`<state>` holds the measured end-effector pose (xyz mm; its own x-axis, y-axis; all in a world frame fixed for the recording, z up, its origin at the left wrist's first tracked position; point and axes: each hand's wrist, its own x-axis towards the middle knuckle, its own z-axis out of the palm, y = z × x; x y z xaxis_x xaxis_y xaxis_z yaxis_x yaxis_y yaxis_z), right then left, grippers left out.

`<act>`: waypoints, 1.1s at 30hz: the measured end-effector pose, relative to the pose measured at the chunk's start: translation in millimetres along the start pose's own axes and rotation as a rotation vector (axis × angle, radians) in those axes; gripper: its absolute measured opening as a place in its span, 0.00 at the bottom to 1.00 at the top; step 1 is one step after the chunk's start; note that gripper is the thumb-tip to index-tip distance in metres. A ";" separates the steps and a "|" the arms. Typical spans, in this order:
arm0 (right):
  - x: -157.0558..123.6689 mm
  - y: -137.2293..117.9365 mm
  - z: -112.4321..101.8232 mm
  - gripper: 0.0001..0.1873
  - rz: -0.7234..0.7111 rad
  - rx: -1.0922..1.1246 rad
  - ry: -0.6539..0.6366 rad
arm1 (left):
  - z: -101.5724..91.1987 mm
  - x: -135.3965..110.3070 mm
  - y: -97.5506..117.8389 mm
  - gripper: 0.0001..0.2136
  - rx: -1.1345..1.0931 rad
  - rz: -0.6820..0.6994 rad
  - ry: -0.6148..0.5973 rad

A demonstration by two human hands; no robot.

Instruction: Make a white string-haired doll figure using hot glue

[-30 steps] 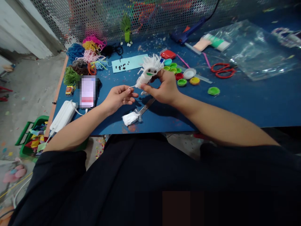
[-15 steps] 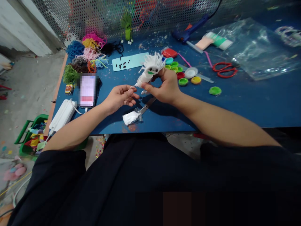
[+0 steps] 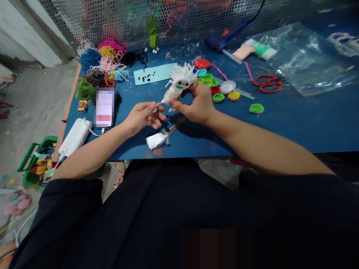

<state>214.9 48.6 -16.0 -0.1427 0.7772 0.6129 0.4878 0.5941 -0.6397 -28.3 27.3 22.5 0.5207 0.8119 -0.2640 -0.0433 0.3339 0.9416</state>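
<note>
My right hand (image 3: 198,104) grips a white yarn doll (image 3: 178,83) with shaggy hair, small eyes and a green mouth, held tilted above the blue table (image 3: 294,119). My left hand (image 3: 143,116) pinches the doll's thin white strand at its lower end, fingers closed. Just below both hands a tool with a white wrapped handle (image 3: 157,140) and a metal blade lies flat on the table.
Coloured bottle caps (image 3: 218,91) and red scissors (image 3: 266,83) lie to the right. Yarn bundles (image 3: 101,69), a phone (image 3: 104,108) and a white charger (image 3: 75,137) sit left. A blue glue gun (image 3: 224,37), a clear plastic bag (image 3: 303,59) and a light blue card (image 3: 155,73) lie further back.
My left hand's fingertips have shifted slightly along the white strand toward the doll; the right hand and doll have barely moved.
</note>
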 end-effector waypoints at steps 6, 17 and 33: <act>0.7 -4.7 -1.2 0.26 0.002 0.001 0.002 | -4.2 -0.5 -2.8 0.15 -0.053 0.035 -0.093; 1.4 -9.8 0.7 0.30 0.021 0.015 0.017 | -2.9 1.1 -6.6 0.17 0.090 0.100 0.031; 101.6 55.0 -7.0 0.37 0.066 0.102 -0.113 | -4.1 0.7 -4.9 0.18 -0.112 0.066 0.083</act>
<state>233.2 158.8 14.4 -0.2117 0.8301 0.5158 0.4105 0.5545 -0.7239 -31.2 28.2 16.8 0.4417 0.8690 -0.2231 -0.1723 0.3262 0.9295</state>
